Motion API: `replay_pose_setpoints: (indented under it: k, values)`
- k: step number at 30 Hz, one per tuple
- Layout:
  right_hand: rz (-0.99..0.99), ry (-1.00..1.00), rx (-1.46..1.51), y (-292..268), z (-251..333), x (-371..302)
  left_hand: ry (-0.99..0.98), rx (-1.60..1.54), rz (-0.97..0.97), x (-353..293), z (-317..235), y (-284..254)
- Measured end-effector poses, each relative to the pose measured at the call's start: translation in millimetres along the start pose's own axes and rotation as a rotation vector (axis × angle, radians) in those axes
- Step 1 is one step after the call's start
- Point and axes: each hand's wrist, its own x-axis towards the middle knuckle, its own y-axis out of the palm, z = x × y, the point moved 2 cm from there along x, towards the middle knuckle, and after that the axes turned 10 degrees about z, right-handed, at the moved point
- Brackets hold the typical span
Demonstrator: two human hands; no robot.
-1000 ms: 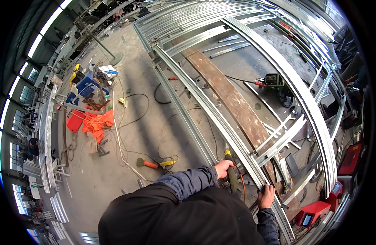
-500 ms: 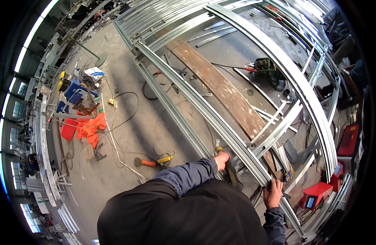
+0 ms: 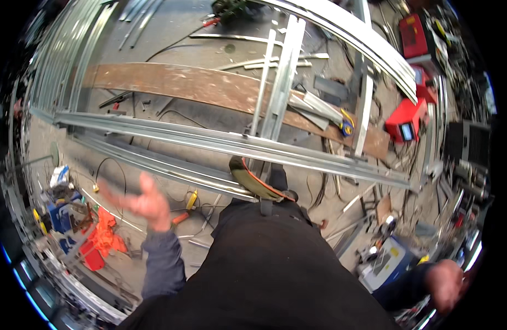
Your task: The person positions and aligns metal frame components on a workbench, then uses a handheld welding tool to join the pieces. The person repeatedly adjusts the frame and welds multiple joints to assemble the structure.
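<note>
My left hand (image 3: 148, 204) is held out over the floor on the left, blurred, with its fingers spread and nothing visible in them. It hangs apart from the galvanized steel rails, below the lower rail (image 3: 171, 171). At the far right my right hand (image 3: 447, 285) hangs low, smeared by motion, so its fingers cannot be made out. The upper rail (image 3: 209, 141) of the metal frame crosses in front of my body, with neither hand on it. A green pouch with an orange edge (image 3: 256, 181) shows at my waist.
A brown plank (image 3: 176, 83) lies beyond the rails. A tape measure (image 3: 347, 125) rests near metal offcuts. Red machines (image 3: 404, 118) stand at the right, a blue-and-white machine (image 3: 391, 261) nearer. Cables, an angle grinder (image 3: 182, 218) and orange cloth (image 3: 106, 231) lie at the left.
My right hand has come off the upper rail and swung out to the far right. My left hand has left the waist area and moved left, fingers spreading. The view has turned rightward.
</note>
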Motion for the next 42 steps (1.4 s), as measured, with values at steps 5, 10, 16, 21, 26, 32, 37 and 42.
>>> replay_pose_setpoints:
  k: [5, 10, 16, 21, 26, 32, 37, 42]
  values:
    - [-0.485, 0.157, -0.076, -46.3, -74.6, -96.3, 0.218, 0.269, 0.478, -19.5, 62.3, -25.2]
    - [0.371, 0.229, 0.387, 209.4, 27.2, -146.1, 0.636, -0.08, 0.958, -34.5, -47.1, 77.8]
    - [0.126, 0.359, 0.32, 228.5, -32.7, -181.5, 0.637, 0.169, 1.123, -69.1, -58.0, 137.0]
    - [0.1, 0.425, 0.088, 224.8, -159.6, -183.5, 0.637, 0.322, 1.156, -58.5, -12.0, 150.3]
    - [0.254, 0.307, -0.027, 235.7, -226.0, -173.2, 0.64, 0.396, 1.128, -53.3, 7.4, 160.7]
    - [0.234, 0.221, -0.054, 235.3, -262.1, -170.2, 0.646, 0.344, 1.213, -42.5, -0.8, 163.6]
    - [0.225, 0.17, -0.157, 260.7, -257.8, -164.0, 0.659, 0.343, 1.345, -31.3, -4.4, 167.8]
    - [0.305, 0.218, -0.121, 254.1, -257.6, -164.7, 0.716, 0.374, 1.483, -15.8, -16.2, 172.3]
